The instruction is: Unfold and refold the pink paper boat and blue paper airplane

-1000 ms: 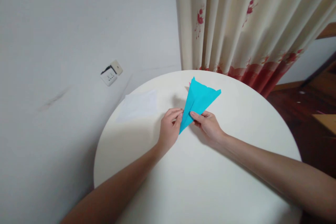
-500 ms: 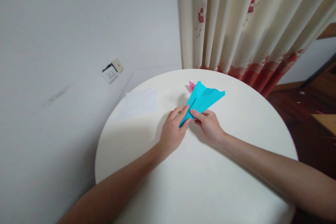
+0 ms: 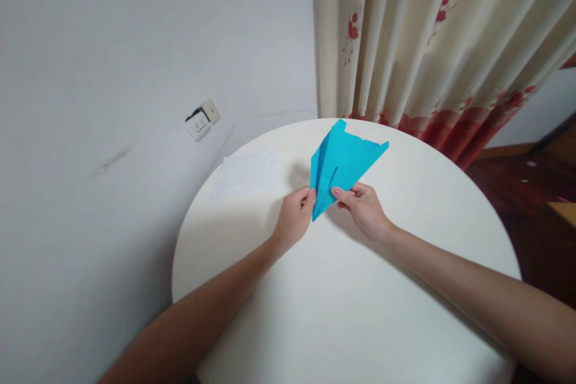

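Note:
A folded sheet of bright blue paper (image 3: 348, 159) is held up over the white round table (image 3: 360, 312), its narrow point toward me and its wide end away. My left hand (image 3: 294, 213) pinches the left edge near the point between thumb and curled fingers. With the thumb on top and fingers underneath, my right hand (image 3: 363, 207) grips the right side. Creases run along the paper, and a flap stands out on its left. The fingers under the paper are partly hidden.
A thin white sheet (image 3: 247, 174) lies on the table's left part. The wall with a socket (image 3: 198, 126) is at the left. A cream and red curtain (image 3: 405, 42) hangs behind the table.
The blue paper has opened wider, with a flap now showing at the left. My left fingers have moved from its top to its left edge. The small pink folded paper is hidden now.

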Action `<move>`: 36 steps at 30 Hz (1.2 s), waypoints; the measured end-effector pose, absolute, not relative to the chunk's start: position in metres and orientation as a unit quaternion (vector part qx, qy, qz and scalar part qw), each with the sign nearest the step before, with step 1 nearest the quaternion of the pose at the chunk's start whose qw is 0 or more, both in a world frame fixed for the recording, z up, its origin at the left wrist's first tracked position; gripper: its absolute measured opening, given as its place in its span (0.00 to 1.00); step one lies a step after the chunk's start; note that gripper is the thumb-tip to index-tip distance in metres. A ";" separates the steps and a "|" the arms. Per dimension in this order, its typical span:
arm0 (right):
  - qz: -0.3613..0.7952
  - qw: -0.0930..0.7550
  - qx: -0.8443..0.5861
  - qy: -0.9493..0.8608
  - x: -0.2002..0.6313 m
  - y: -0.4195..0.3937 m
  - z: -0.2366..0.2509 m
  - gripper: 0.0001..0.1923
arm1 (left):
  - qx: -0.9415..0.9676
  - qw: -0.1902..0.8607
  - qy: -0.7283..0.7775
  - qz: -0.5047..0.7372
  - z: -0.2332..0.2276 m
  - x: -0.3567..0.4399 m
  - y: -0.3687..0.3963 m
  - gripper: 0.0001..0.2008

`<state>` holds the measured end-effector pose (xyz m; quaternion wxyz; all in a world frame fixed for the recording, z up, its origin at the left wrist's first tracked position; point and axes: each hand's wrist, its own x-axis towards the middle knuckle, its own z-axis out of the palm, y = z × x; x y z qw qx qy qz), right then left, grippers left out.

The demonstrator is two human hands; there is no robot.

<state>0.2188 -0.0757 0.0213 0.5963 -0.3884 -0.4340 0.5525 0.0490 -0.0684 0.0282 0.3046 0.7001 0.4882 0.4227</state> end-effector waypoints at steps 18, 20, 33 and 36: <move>0.597 0.585 -0.393 -0.383 0.216 -0.074 0.018 0.18 | 0.544 0.485 0.424 0.538 0.012 0.047 -0.056 0.32; 0.600 0.581 -0.386 -0.392 0.216 -0.074 0.019 0.17 | 0.549 0.487 0.421 0.533 0.013 0.048 -0.056 0.29; 0.563 0.642 -0.402 -0.330 0.226 -0.064 0.013 0.17 | 0.430 0.544 0.397 0.601 0.016 0.039 -0.048 0.15; 0.557 0.662 -0.404 -0.298 0.232 -0.057 0.013 0.18 | 0.396 0.582 0.372 0.605 0.020 0.039 -0.048 0.13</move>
